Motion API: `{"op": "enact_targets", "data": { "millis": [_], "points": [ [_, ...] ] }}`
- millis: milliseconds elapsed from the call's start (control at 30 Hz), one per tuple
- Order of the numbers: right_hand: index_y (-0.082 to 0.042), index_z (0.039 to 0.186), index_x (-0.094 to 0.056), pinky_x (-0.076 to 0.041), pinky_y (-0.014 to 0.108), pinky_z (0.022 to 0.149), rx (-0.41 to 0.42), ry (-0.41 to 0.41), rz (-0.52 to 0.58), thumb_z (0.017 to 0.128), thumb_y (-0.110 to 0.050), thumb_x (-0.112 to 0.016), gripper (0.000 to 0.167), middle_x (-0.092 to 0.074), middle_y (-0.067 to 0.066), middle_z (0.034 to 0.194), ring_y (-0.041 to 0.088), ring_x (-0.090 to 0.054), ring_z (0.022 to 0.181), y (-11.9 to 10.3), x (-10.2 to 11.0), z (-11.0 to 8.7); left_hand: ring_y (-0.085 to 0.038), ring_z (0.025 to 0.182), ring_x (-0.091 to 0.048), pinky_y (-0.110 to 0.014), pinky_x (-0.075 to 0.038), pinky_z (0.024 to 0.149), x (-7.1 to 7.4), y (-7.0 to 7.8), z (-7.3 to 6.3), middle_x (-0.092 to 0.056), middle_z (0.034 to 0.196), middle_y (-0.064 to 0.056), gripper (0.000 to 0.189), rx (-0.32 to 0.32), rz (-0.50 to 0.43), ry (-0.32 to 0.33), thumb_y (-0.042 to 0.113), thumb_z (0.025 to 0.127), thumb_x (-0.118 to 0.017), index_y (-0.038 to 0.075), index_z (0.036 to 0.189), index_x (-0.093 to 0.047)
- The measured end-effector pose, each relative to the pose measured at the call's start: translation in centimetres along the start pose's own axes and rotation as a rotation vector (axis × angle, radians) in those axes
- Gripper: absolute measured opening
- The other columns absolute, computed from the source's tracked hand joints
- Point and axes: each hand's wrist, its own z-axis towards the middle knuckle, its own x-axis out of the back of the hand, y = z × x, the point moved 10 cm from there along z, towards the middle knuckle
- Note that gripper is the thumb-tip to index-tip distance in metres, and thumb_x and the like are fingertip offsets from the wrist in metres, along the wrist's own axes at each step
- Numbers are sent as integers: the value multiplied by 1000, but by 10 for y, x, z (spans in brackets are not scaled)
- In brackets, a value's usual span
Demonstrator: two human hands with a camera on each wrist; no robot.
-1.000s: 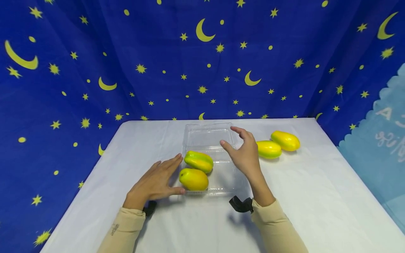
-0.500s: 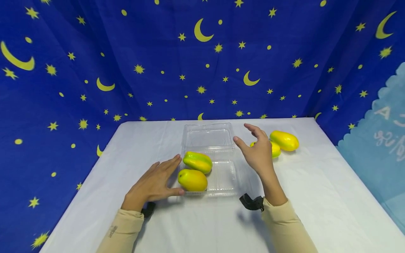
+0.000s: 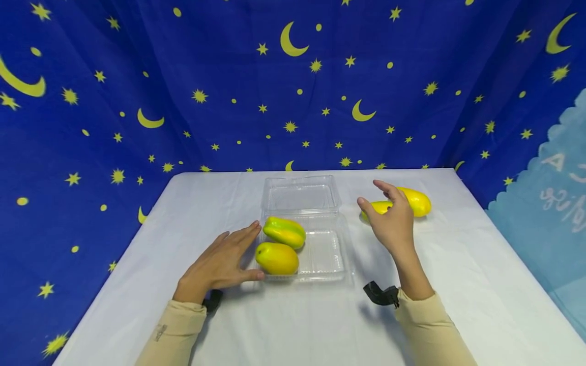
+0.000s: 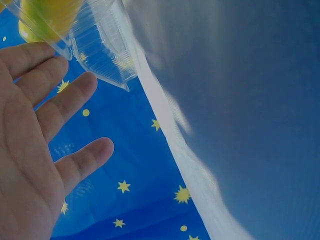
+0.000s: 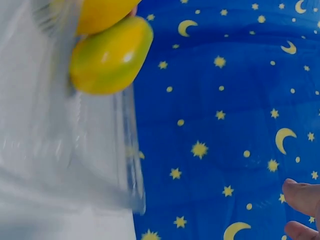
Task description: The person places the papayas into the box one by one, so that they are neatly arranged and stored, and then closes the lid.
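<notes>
A clear plastic clamshell box [image 3: 320,254] lies open, its lid [image 3: 299,197] folded back. In its left half sit two yellow-green papayas, the rear papaya [image 3: 285,232] behind the front papaya [image 3: 277,258]. My left hand [image 3: 222,264] is spread along the box's left side, fingertips at its edge; whether they touch it I cannot tell. My right hand [image 3: 392,222] hovers right of the box with thumb and fingers apart, holding nothing. Behind it show a nearer papaya [image 3: 379,207], partly hidden, and a farther papaya [image 3: 417,202].
A white cloth [image 3: 293,325] covers the table. Blue curtain [image 3: 229,76] with yellow stars and moons hangs behind and at the sides. A light-blue printed cloth [image 3: 549,203] hangs at the right. Black camera mounts sit under both wrists.
My right hand has moved right, away from the box's rear right, to beside the two papayas on the table. The left hand and the box have stayed nearly in place.
</notes>
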Motion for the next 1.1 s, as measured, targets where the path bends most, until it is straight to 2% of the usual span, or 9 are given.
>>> {"op": "enact_targets", "data": {
  "millis": [267,433,600,800,1100],
  "points": [
    [-8,136,-62,-39,53,113,-19,62,1,87,-24,-79,54,-60,16,139,35,-51,133,24,11,4,-28,151,-33,-64,-26,120,2,-1,1,-20,168,3,111,-2,12,3,82,78,-59,19,162,-21],
    [-8,133,-64,-40,52,110,-26,102,-5,85,-22,-81,53,-62,16,137,34,-52,131,42,13,6,-28,151,-31,-64,-25,120,2,-2,2,-19,168,4,110,5,8,-6,82,79,-58,20,162,-21],
    [-8,133,-64,-43,52,106,-33,86,-21,87,-22,-80,51,-63,16,135,33,-52,132,58,11,8,-29,151,-31,-64,-24,121,2,-2,1,-18,169,4,111,15,1,-11,84,78,-57,20,162,-20],
    [-6,132,-63,-36,53,114,-33,89,-47,87,-24,-80,52,-63,16,135,35,-50,135,72,13,11,-28,152,-31,-63,-24,121,2,-2,2,-18,169,5,111,15,-3,-8,83,79,-57,21,162,-20],
    [-9,137,-60,-32,57,117,-123,65,-100,88,-31,-78,57,-56,19,143,39,-45,138,96,14,11,-28,152,-31,-63,-24,121,0,0,0,-18,169,5,110,19,-9,-11,83,79,-58,20,162,-21]
  ]
}}
